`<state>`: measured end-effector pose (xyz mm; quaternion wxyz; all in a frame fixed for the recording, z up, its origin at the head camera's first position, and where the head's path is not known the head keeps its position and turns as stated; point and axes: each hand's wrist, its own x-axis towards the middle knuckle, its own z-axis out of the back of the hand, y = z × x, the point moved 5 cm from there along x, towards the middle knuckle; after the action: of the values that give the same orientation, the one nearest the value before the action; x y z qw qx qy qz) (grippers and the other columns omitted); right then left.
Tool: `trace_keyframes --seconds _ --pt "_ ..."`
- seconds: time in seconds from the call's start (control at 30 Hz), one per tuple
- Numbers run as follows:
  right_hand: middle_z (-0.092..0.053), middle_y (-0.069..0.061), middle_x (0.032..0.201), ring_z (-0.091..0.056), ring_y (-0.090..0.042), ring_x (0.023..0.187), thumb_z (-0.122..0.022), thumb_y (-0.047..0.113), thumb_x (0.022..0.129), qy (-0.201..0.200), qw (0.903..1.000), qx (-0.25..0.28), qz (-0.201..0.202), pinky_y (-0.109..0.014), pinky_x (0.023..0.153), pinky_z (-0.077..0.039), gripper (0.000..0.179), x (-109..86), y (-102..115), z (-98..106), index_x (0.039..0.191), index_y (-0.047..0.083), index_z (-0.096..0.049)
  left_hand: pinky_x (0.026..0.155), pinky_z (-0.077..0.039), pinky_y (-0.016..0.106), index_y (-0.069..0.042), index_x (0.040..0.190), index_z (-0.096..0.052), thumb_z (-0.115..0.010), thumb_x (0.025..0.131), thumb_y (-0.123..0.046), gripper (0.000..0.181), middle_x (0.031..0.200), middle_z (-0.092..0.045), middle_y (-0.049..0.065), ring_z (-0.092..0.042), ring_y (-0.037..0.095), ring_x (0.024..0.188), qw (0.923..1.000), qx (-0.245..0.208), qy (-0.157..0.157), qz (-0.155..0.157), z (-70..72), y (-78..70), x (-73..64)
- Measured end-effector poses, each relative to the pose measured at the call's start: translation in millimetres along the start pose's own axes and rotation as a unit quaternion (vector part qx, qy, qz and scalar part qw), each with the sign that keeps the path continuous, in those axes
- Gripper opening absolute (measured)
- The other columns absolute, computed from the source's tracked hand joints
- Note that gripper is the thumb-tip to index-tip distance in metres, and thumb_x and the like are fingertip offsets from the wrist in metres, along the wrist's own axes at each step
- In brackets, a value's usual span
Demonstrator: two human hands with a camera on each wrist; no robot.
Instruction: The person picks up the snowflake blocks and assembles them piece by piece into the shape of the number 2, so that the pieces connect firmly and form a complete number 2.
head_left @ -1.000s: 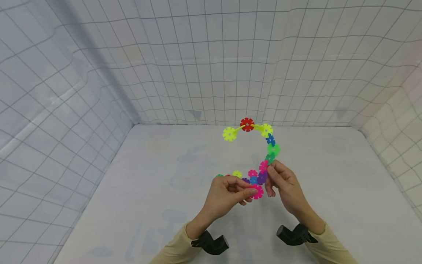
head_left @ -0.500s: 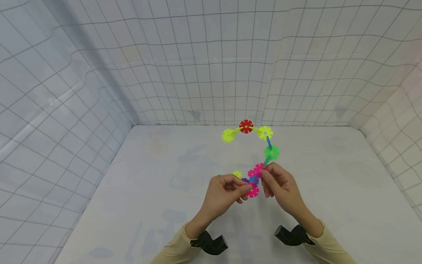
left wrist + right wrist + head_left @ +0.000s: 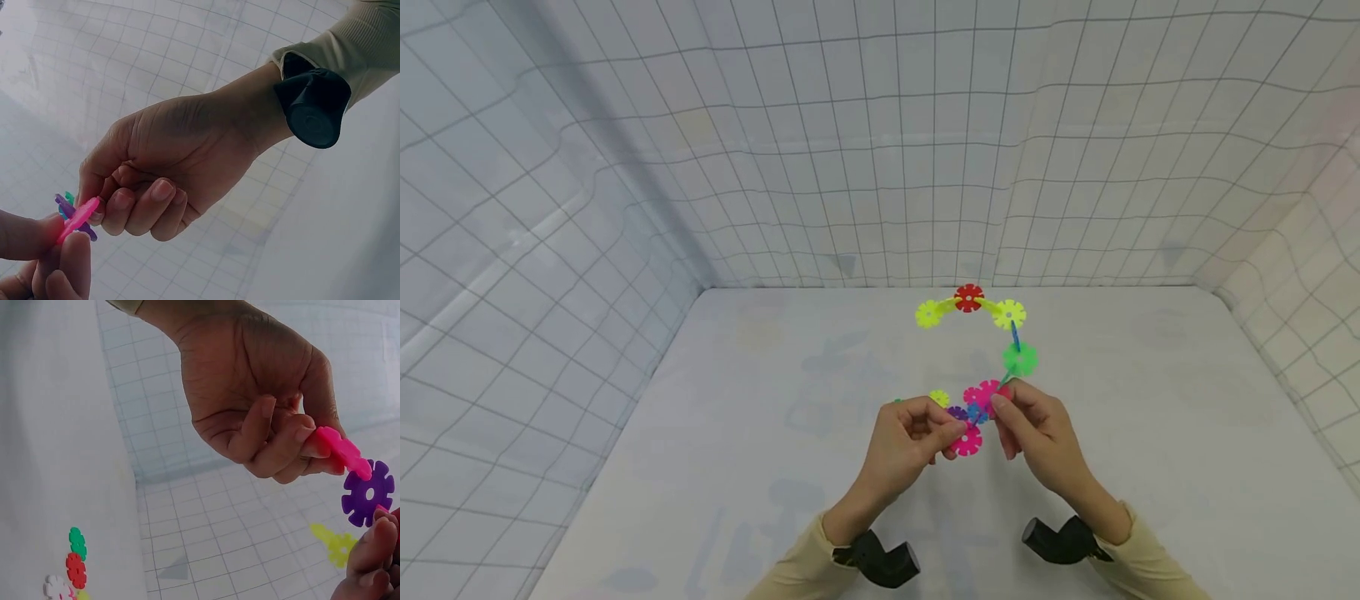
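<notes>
In the head view, my right hand pinches a pink notched plastic disc in a curved chain of linked discs. From there the chain runs up through a green disc, a blue one, a yellow one and a red one to a yellow end disc. At the lower end sits a purple disc, joined to the pink one. My left hand pinches another pink disc against the purple disc's edge; whether their slots interlock I cannot tell.
Loose discs lie on the white table behind the hands, among them a yellow one. A green disc, a red one and a white one show in the right wrist view. Grid-patterned walls enclose the table.
My right hand has moved left and slightly down, bringing the chain's purple end against the left hand's pink disc. My left hand has shifted slightly left. The chain's upper end has dropped a little.
</notes>
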<state>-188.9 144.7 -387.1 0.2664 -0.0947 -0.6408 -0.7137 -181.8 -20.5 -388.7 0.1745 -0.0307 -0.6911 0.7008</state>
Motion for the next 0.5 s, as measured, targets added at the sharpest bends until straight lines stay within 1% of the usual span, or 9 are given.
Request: trace_keyframes --seconds 0.03,0.07,0.17,0.27,0.3,0.33,0.5 --pt "-0.045 -0.001 0.055 -0.044 -0.013 0.041 -0.045 -0.013 0.093 -0.002 1.0000 0.001 0.001 -0.028 0.034 -0.036 0.027 -0.4 -0.2 -1.1 0.076 0.008 -0.051 0.044 -0.042 0.024 0.002 0.079 -0.066 -0.068 0.086 -0.001 0.008 0.063 -0.063 0.012 -0.058 0.011 0.053 1.0000 -0.002 -0.002 -0.004 -0.1 0.5 -0.3" --pt "-0.045 -0.001 0.055 -0.044 -0.013 0.041 -0.045 -0.014 0.092 -0.004 1.0000 0.001 0.003 -0.028 0.033 -0.035 0.027 -0.8 0.0 -2.2 0.075 0.007 -0.051 0.044 -0.042 0.025 0.003 0.078 -0.065 -0.068 0.086 0.000 0.008 0.063 -0.063 0.013 -0.057 0.011 0.053 0.9999 -0.003 -0.004 -0.010 -0.7 -3.2 -1.0" --pt "-0.044 -0.001 0.053 -0.043 -0.013 0.041 -0.045 -0.014 0.092 -0.007 0.9999 0.000 0.008 -0.027 0.033 -0.033 0.027 -1.5 1.0 -4.7 0.074 0.006 -0.050 0.044 -0.044 0.027 0.002 0.078 -0.065 -0.069 0.086 -0.004 0.011 0.062 -0.063 0.013 -0.057 0.013 0.052 0.9997 -0.006 -0.009 -0.023 -0.8 -2.5 -1.7" --pt "-0.044 -0.001 0.054 -0.044 -0.013 0.041 -0.045 -0.013 0.092 -0.005 1.0000 -0.002 0.005 -0.027 0.033 -0.033 0.026 -1.3 0.6 -4.1 0.075 0.006 -0.050 0.043 -0.044 0.028 0.001 0.078 -0.064 -0.069 0.086 -0.004 0.011 0.063 -0.062 0.012 -0.058 0.014 0.052 0.9993 -0.006 -0.013 -0.035 -1.3 -1.9 -1.7" --pt "-0.045 -0.001 0.055 -0.044 -0.013 0.041 -0.045 -0.013 0.093 -0.002 1.0000 -0.002 0.004 -0.028 0.033 -0.034 0.026 -1.1 -0.1 -3.6 0.076 0.006 -0.050 0.043 -0.044 0.026 0.000 0.079 -0.064 -0.069 0.086 -0.006 0.011 0.063 -0.063 0.011 -0.058 0.015 0.052 0.9991 -0.005 -0.013 -0.040 -1.3 2.4 -1.1" --pt "-0.045 -0.001 0.055 -0.045 -0.013 0.042 -0.045 -0.012 0.093 0.003 1.0000 -0.002 0.004 -0.028 0.034 -0.035 0.025 -0.6 -0.5 -2.9 0.077 0.007 -0.050 0.043 -0.044 0.025 0.000 0.079 -0.064 -0.069 0.086 -0.005 0.010 0.064 -0.063 0.011 -0.058 0.015 0.052 0.9989 -0.004 -0.013 -0.046 -1.8 2.5 -0.8" --pt "-0.047 -0.002 0.057 -0.046 -0.014 0.044 -0.045 -0.011 0.094 0.020 0.9998 -0.002 0.005 -0.030 0.036 -0.039 0.024 2.2 -2.0 0.2 0.079 0.007 -0.050 0.041 -0.044 0.025 0.001 0.079 -0.063 -0.067 0.086 0.003 0.007 0.064 -0.063 0.013 -0.057 0.012 0.051 0.9957 0.016 -0.017 -0.089 -4.2 -0.7 0.3"
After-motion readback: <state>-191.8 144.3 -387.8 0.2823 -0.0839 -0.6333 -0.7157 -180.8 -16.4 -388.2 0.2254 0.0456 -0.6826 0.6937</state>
